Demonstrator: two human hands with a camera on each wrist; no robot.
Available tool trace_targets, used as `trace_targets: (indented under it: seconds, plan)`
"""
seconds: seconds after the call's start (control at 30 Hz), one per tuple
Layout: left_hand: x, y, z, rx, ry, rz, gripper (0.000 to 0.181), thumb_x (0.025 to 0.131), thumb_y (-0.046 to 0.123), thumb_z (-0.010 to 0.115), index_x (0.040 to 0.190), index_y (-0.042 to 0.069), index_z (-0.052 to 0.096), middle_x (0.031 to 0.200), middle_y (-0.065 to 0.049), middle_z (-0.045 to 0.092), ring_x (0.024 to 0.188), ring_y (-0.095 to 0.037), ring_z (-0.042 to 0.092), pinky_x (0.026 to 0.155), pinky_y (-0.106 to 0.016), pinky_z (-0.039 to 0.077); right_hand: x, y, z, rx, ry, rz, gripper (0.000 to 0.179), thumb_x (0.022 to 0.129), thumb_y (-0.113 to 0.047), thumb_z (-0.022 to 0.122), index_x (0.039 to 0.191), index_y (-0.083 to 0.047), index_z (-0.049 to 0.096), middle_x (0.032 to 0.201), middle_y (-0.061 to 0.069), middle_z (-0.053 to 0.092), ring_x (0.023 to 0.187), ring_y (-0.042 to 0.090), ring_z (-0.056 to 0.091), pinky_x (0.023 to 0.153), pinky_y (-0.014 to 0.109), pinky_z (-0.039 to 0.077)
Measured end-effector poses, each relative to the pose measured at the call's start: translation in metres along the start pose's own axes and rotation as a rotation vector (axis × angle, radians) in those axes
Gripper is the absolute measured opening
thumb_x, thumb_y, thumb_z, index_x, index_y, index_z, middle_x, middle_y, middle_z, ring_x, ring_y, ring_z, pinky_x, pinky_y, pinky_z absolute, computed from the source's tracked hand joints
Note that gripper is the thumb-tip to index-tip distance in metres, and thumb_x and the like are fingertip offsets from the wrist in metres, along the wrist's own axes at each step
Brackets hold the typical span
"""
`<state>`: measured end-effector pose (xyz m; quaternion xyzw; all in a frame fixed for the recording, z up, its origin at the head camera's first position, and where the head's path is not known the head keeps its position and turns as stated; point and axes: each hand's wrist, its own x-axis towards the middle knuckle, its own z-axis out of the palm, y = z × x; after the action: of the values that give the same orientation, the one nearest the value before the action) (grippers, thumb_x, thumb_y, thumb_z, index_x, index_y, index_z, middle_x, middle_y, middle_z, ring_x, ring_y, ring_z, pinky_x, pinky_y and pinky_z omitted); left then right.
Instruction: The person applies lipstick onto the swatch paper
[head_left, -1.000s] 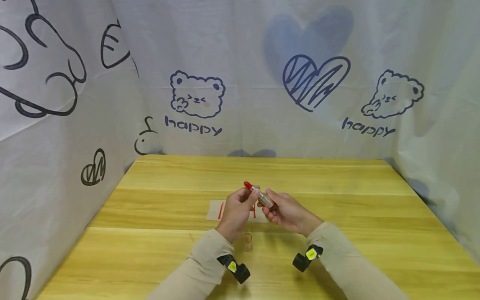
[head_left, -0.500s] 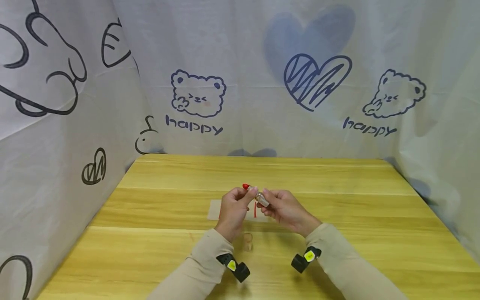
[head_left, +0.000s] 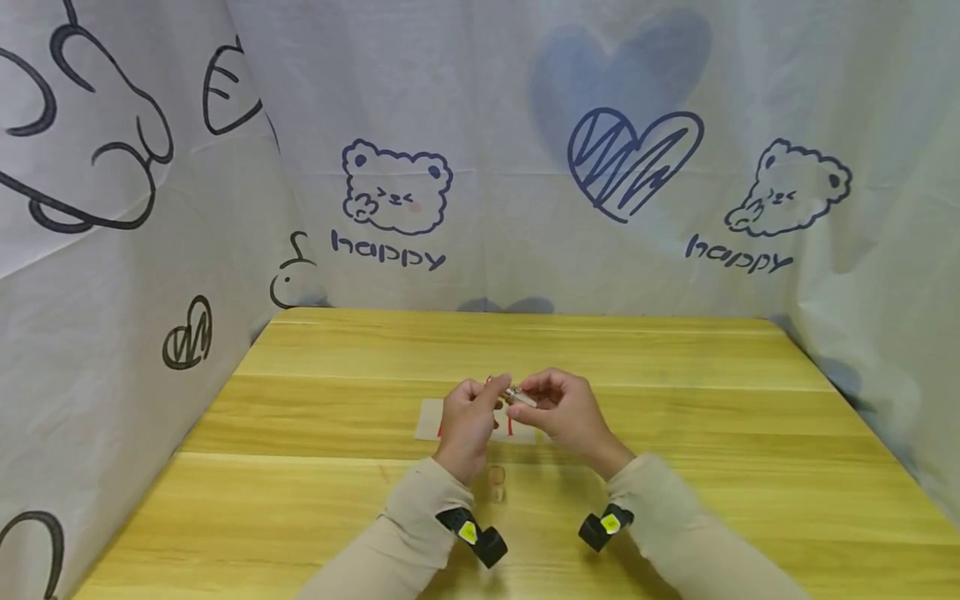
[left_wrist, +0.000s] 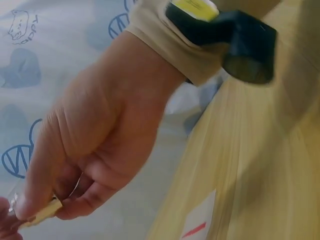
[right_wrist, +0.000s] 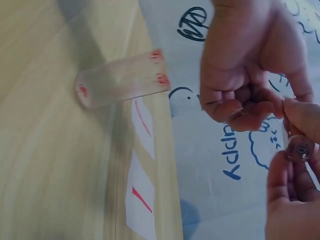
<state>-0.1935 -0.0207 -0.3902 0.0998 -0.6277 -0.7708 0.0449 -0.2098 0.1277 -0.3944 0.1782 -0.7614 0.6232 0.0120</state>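
A lipstick (head_left: 522,397) with a silvery-gold tube is held between the hands above the table. My left hand (head_left: 467,421) pinches its upper part, with only a trace of red showing at the fingers. My right hand (head_left: 573,412) has thumb and fingers on the base end. In the left wrist view the gold tube (left_wrist: 45,213) lies at the right hand's fingertips. The right wrist view shows the round base (right_wrist: 300,148) end-on, between the left hand (right_wrist: 245,65) above and the right hand (right_wrist: 292,205) below.
A pale paper strip (head_left: 429,418) with red strokes lies under the hands. Nearer me is a clear cylindrical cap (head_left: 497,483) with red smudges, on the wooden table (head_left: 300,517). White cloth walls (head_left: 510,250) with drawings enclose the back and sides.
My right hand has risen and turned, its fingers now over the base with the thumb below. The lipstick's red tip, plain before, is now mostly hidden by the left hand.
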Motion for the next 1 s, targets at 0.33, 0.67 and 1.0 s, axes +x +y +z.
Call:
trace_targets:
  seconds: [0.33, 0.67, 1.0]
  plan:
    - [-0.002, 0.002, 0.002, 0.022, 0.045, -0.052, 0.039, 0.087, 0.027, 0.072, 0.063, 0.013, 0.044, 0.082, -0.009, 0.056, 0.070, -0.017, 0.049, 0.057, -0.026, 0.040, -0.006, 0.003, 0.010, -0.131, 0.115, -0.197, 0.026, 0.074, -0.004, 0.084, 0.094, -0.001, 0.067, 0.089, 0.008, 0.067, 0.078, 0.019, 0.063, 0.071, 0.035, 0.056]
    - [-0.002, 0.002, -0.005, 0.097, -0.040, -0.032, 0.039, 0.088, 0.034, 0.073, 0.068, 0.012, 0.047, 0.077, -0.005, 0.053, 0.069, -0.017, 0.049, 0.057, -0.028, 0.041, -0.005, 0.007, 0.007, -0.166, 0.112, -0.210, 0.025, 0.075, -0.006, 0.084, 0.093, -0.002, 0.067, 0.086, 0.008, 0.066, 0.076, 0.017, 0.063, 0.069, 0.025, 0.054]
    - [-0.001, 0.000, -0.018, 0.162, -0.226, -0.017, 0.035, 0.093, 0.040, 0.065, 0.091, 0.005, 0.058, 0.093, -0.009, 0.057, 0.078, -0.017, 0.052, 0.060, -0.028, 0.043, -0.007, 0.006, 0.001, -0.184, 0.095, -0.176, 0.027, 0.075, -0.009, 0.085, 0.094, -0.003, 0.067, 0.086, 0.007, 0.066, 0.075, 0.017, 0.063, 0.068, 0.028, 0.055]
